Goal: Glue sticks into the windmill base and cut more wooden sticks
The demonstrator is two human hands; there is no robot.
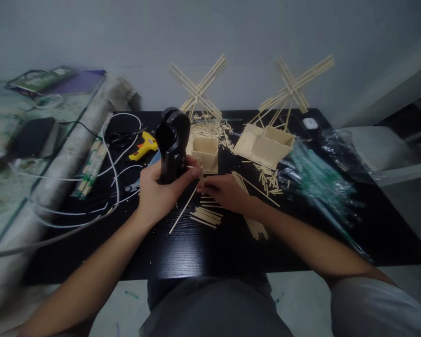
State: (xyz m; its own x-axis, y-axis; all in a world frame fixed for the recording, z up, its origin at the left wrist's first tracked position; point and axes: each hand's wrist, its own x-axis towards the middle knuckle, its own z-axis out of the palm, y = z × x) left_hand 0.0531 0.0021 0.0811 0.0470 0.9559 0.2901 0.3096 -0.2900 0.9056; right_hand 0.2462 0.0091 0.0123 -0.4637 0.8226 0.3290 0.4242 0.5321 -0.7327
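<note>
My left hand [163,189] is closed round a bulky black tool [173,140] with a curved head; I cannot make out its exact kind. Its thumb and fingertips reach the upper part of a few short thin wooden sticks [202,179]. My right hand [226,191] pinches the lower part of these sticks. Just beyond my hands stands a small open box [205,154] built of sticks. Short cut sticks [206,217] lie in a row below my right hand, and one long stick [182,210] lies slantwise by my left wrist.
Two stick models with crossed blades [197,91] [292,89] stand at the back. At the right are a stick-built box [273,140] and clear plastic packaging [323,178]. Left are a yellow glue gun [143,146], white cable [115,164] and bundled sticks [91,168]. A longer bundle [254,227] lies by my right forearm.
</note>
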